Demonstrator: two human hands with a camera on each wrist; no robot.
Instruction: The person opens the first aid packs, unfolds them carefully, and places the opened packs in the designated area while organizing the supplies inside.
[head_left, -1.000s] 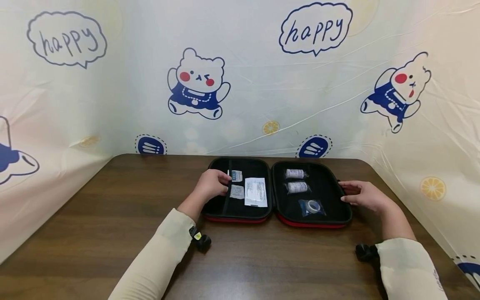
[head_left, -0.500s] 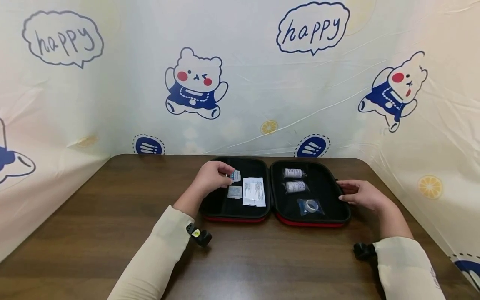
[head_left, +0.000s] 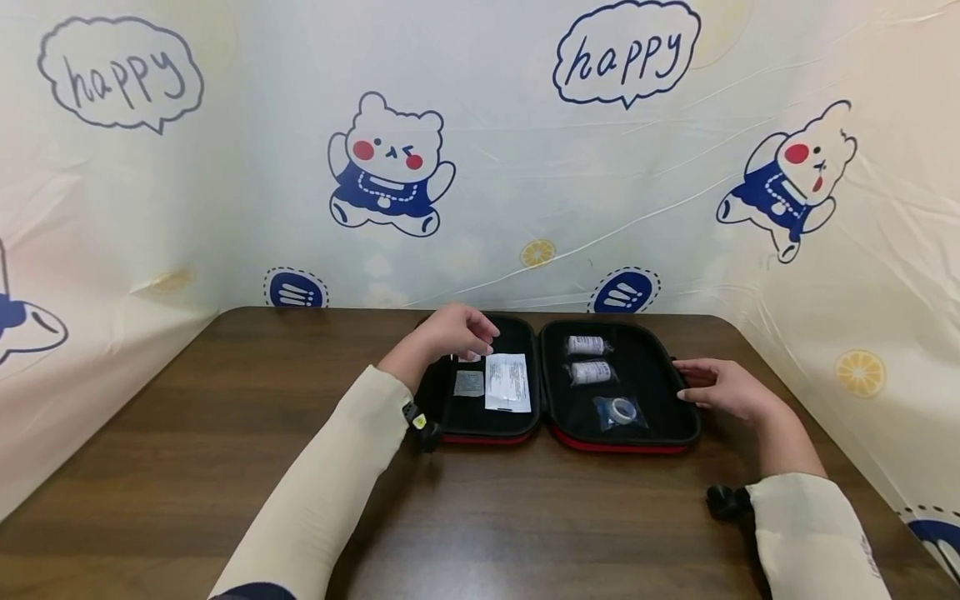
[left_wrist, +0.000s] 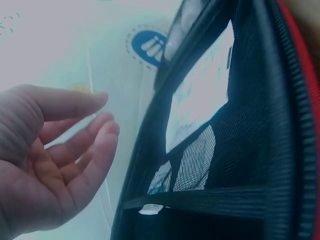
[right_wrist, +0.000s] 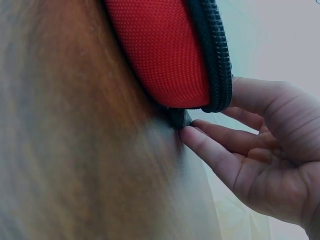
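Observation:
An unzipped case (head_left: 652, 400), red outside and black inside, lies spread flat on the table. Over its left half hovers my left hand (head_left: 450, 329), fingers loosely bent and thumb apart, holding nothing. Below that hand, a mesh pocket holds a large white packet (head_left: 508, 383) and a small square packet (head_left: 469, 383); another small packet (left_wrist: 151, 208) pokes past the pocket's band, mostly hidden by the hand in the head view. My right hand (head_left: 723, 387) holds the case's right edge, thumb at the zipper rim and fingertips low by a black tab (right_wrist: 180, 117).
In the right half sit two wrapped white rolls (head_left: 588, 345) and a tape roll (head_left: 622, 412) in a clear bluish bag. The brown wooden table (head_left: 300, 467) runs back to a printed curtain (head_left: 480, 208) behind the case.
My left hand has moved from the case's left side rightward and up, over the small packets, and now covers most of the upper one. The right hand stays at the edge.

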